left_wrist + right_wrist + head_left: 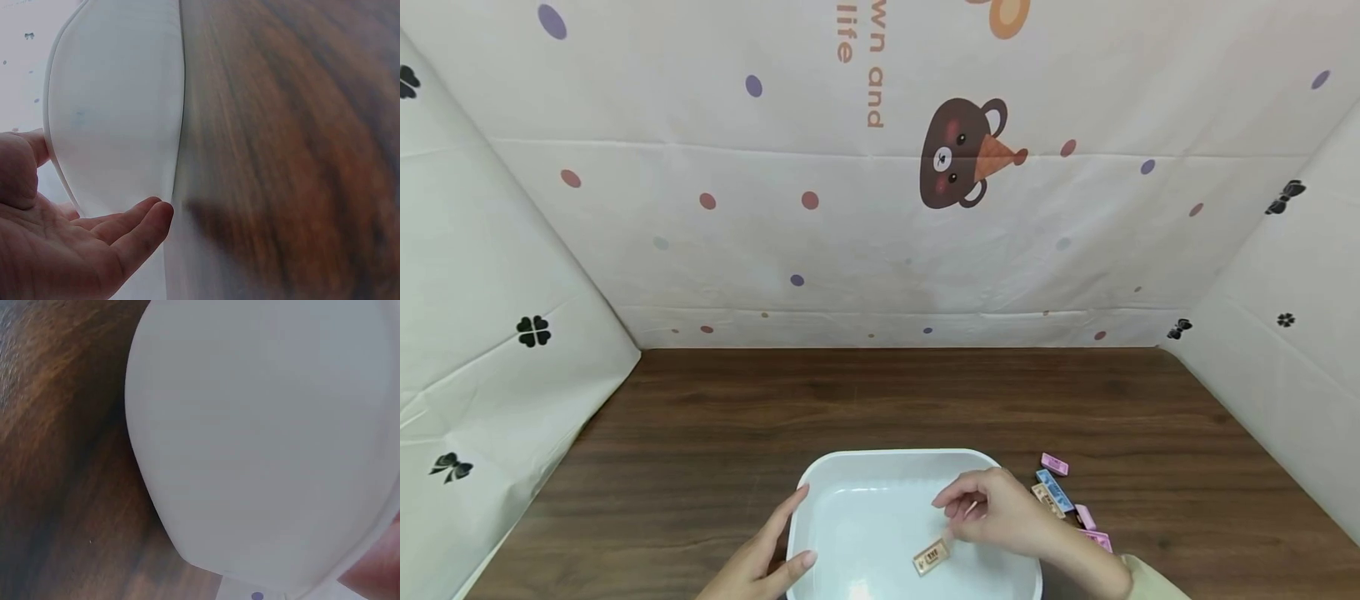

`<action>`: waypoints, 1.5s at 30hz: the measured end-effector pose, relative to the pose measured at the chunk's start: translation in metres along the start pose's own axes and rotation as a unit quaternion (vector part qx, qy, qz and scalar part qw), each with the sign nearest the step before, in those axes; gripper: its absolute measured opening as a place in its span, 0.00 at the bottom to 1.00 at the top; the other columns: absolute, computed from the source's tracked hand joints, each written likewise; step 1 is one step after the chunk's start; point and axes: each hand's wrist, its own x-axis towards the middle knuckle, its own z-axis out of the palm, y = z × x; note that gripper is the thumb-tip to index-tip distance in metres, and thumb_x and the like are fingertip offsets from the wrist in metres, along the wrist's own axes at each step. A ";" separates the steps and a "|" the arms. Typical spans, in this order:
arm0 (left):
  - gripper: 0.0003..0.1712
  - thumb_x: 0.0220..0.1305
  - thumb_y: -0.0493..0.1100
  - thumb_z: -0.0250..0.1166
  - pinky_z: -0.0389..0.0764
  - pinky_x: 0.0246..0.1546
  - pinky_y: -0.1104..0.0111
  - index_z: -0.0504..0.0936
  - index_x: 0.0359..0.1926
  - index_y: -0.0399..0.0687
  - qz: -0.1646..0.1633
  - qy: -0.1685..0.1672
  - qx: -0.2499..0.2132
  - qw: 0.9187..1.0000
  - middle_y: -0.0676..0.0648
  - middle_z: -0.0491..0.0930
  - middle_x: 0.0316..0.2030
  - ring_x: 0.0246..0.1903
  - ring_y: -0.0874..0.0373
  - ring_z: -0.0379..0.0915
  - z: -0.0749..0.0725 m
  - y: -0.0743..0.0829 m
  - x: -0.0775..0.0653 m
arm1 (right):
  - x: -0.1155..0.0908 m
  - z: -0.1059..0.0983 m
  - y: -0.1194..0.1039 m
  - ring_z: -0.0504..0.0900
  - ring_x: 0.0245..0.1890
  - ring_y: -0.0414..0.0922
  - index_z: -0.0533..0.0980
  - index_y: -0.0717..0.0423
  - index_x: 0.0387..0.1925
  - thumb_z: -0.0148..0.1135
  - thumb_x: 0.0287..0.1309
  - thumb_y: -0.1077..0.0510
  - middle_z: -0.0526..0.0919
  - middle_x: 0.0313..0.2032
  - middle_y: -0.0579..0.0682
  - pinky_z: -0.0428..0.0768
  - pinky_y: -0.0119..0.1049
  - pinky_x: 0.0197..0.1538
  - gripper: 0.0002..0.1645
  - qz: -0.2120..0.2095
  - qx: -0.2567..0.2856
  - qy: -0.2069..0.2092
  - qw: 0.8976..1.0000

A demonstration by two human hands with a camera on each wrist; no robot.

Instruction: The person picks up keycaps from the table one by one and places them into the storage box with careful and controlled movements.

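Note:
A white tray with rounded corners stands at the front of the table. My left hand holds its left side, the thumb over the rim and the fingers along the outer wall. In the left wrist view this left hand lies against the tray wall. Over the tray's right part is my right hand, its fingers bent and the thumb apart from the index fingertip. A small beige block with dark lettering lies just past the thumb, inside the tray outline; its end there is blurred.
On the table right of the tray lie several small blocks: a pink one, a blue one, a beige one and further pink ones partly behind the right forearm. Patterned white sheets enclose the brown wooden table.

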 end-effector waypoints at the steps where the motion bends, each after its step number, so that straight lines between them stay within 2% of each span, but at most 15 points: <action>1: 0.37 0.67 0.38 0.53 0.78 0.34 0.70 0.41 0.67 0.33 -0.001 0.000 0.001 1.000 0.24 0.64 0.50 0.42 0.64 0.73 0.000 0.000 0.000 | -0.001 0.000 0.000 0.75 0.28 0.33 0.80 0.64 0.35 0.67 0.45 0.66 0.79 0.27 0.49 0.77 0.28 0.31 0.11 -0.005 -0.001 0.004 1.000; 9: 0.38 0.67 0.39 0.53 0.78 0.34 0.70 0.41 0.67 0.33 -0.005 -0.003 -0.001 1.000 0.25 0.64 0.50 0.42 0.64 0.74 0.000 -0.001 0.000 | -0.009 -0.010 -0.002 0.77 0.30 0.35 0.79 0.65 0.36 0.64 0.48 0.66 0.81 0.28 0.45 0.78 0.30 0.33 0.10 -0.031 0.003 0.037 0.999; 15: 0.37 0.67 0.38 0.52 0.78 0.34 0.70 0.41 0.67 0.33 0.001 -0.007 -0.002 1.000 0.24 0.64 0.50 0.42 0.64 0.74 -0.001 -0.001 0.000 | -0.013 -0.022 -0.002 0.78 0.31 0.36 0.78 0.68 0.38 0.64 0.50 0.65 0.81 0.30 0.53 0.78 0.31 0.34 0.12 -0.056 0.012 0.066 0.996; 19: 0.37 0.67 0.37 0.52 0.78 0.34 0.70 0.41 0.67 0.33 0.011 -0.006 0.003 1.000 0.24 0.64 0.50 0.42 0.64 0.74 -0.001 -0.001 0.000 | -0.016 -0.028 -0.003 0.78 0.32 0.36 0.77 0.69 0.38 0.65 0.50 0.65 0.81 0.31 0.56 0.78 0.31 0.33 0.13 -0.054 0.009 0.082 0.995; 25: 0.37 0.67 0.37 0.52 0.78 0.34 0.70 0.42 0.68 0.35 0.013 -0.004 0.008 1.000 0.24 0.63 0.51 0.42 0.65 0.73 -0.001 0.000 0.001 | -0.020 -0.036 -0.002 0.78 0.31 0.35 0.78 0.68 0.38 0.65 0.50 0.65 0.81 0.30 0.53 0.78 0.31 0.33 0.13 -0.048 -0.008 0.107 0.993; 33: 0.37 0.67 0.37 0.52 0.78 0.34 0.70 0.42 0.68 0.35 0.019 -0.001 0.010 1.000 0.24 0.61 0.53 0.42 0.65 0.73 -0.001 -0.001 0.001 | -0.028 -0.050 0.003 0.79 0.31 0.36 0.78 0.66 0.39 0.65 0.50 0.64 0.82 0.31 0.54 0.78 0.30 0.33 0.12 -0.007 -0.022 0.150 0.988; 41: 0.37 0.67 0.37 0.52 0.78 0.34 0.70 0.42 0.68 0.34 0.019 0.000 0.009 1.000 0.23 0.60 0.53 0.41 0.64 0.74 -0.001 -0.001 0.001 | -0.034 -0.065 0.016 0.80 0.29 0.38 0.78 0.65 0.39 0.65 0.51 0.64 0.83 0.31 0.43 0.78 0.31 0.32 0.13 0.045 -0.028 0.196 0.979; 45: 0.36 0.67 0.37 0.52 0.78 0.34 0.70 0.42 0.68 0.34 0.020 0.000 0.008 1.000 0.23 0.60 0.54 0.42 0.65 0.74 -0.001 -0.001 0.001 | -0.037 -0.071 0.024 0.79 0.29 0.37 0.78 0.66 0.40 0.64 0.51 0.64 0.83 0.30 0.44 0.77 0.30 0.31 0.13 0.046 -0.057 0.217 0.973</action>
